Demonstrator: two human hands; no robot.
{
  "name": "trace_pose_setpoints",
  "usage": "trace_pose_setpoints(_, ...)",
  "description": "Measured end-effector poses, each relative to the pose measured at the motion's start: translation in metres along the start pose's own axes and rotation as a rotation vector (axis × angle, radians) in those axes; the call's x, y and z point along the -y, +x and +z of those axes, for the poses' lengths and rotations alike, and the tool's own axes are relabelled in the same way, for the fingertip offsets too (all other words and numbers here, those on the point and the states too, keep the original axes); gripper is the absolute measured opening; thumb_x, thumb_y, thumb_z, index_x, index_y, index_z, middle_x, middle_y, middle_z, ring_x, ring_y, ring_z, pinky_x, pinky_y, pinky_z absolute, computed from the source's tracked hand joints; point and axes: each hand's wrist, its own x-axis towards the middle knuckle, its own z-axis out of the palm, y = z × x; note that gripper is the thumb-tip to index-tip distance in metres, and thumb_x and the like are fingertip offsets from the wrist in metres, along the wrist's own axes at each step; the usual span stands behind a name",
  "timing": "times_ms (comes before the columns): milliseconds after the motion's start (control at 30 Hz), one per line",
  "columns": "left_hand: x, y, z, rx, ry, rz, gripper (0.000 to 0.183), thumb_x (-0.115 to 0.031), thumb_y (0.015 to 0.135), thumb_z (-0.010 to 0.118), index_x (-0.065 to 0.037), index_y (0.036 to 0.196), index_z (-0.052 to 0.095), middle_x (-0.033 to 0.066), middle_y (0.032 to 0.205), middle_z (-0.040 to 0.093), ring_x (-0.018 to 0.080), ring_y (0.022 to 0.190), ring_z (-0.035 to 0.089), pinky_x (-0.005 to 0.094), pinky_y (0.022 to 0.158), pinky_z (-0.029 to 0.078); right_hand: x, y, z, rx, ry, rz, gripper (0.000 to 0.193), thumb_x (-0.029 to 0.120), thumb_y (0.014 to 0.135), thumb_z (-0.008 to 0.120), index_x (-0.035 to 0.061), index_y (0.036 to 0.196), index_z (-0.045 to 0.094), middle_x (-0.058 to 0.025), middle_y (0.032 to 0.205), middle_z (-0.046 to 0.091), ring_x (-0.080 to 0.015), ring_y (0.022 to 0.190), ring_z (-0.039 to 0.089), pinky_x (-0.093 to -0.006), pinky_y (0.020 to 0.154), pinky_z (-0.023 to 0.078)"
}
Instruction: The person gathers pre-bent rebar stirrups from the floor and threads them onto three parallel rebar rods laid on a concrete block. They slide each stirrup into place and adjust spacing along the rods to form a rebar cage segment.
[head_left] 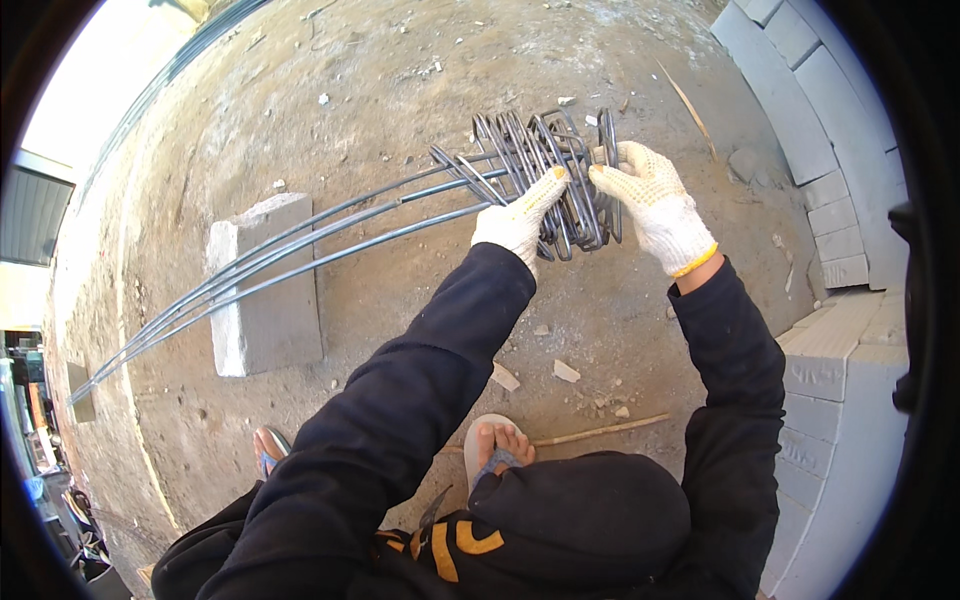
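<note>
Several bent steel stirrups [522, 150] hang in a tight cluster around the right-hand ends of long steel bars [365, 212]. My left hand [512, 222], in a white knit glove, is closed on the left part of the cluster, its thumb lying across the stirrups. On the other side, my right hand [655, 205], gloved the same way, pinches the stirrup [606, 135] at the far right, which stands slightly apart from the others. Its fingers are partly hidden behind the metal. The bars run off to the left and seem to converge there.
Under the bars lies a pale grey block [275, 335], with a smaller block [80, 392] beneath their far left ends. Stacked grey blocks [835, 220] form a wall on the right. Stone chips [566, 371] and a thin stick [610, 430] lie on the dirt near my sandaled feet.
</note>
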Motion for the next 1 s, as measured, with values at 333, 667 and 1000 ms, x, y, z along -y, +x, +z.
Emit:
trace_pose_setpoints(333, 0.0, 0.001, -0.035, -0.012, 0.013, 0.064, 0.024, -0.022, 0.089, 0.077, -0.002, 0.102, 0.071, 0.0042, 0.079, 0.071, 0.0103, 0.06, 0.063, 0.0243, 0.051, 0.046, -0.011, 0.001, -0.004, 0.071, -0.06, -0.108, 0.028, 0.013, 0.091, 0.072, -0.0008, 0.114, 0.066, -0.0047, 0.098, 0.068, -0.0098, 0.09, 0.06, -0.0259, 0.081, 0.047)
trace_pose_setpoints(667, -0.014, -0.036, -0.058, 0.035, 0.297, 0.077, 0.027, -0.022, 0.092, 0.073, -0.004, 0.111, 0.067, 0.0046, 0.098, 0.072, 0.0122, 0.083, 0.065, 0.0243, 0.07, 0.045, 0.008, 0.001, 0.0, 0.023, 0.091, 0.072, 0.028, 0.011, 0.091, 0.071, -0.0008, 0.115, 0.065, -0.0049, 0.096, 0.068, -0.0095, 0.089, 0.061, -0.0262, 0.082, 0.048)
trace_pose_setpoints(1000, -0.021, -0.067, -0.112, -0.392, 0.063, 0.287, 0.082, -0.021, 0.082, 0.084, 0.005, 0.143, 0.037, 0.0114, 0.108, 0.065, 0.0123, 0.088, 0.06, 0.0262, 0.074, 0.044, -0.002, 0.001, -0.004, 0.061, -0.054, -0.064, 0.027, 0.011, 0.09, 0.072, -0.0016, 0.113, 0.066, -0.0052, 0.097, 0.069, -0.0105, 0.09, 0.062, -0.0263, 0.081, 0.048)
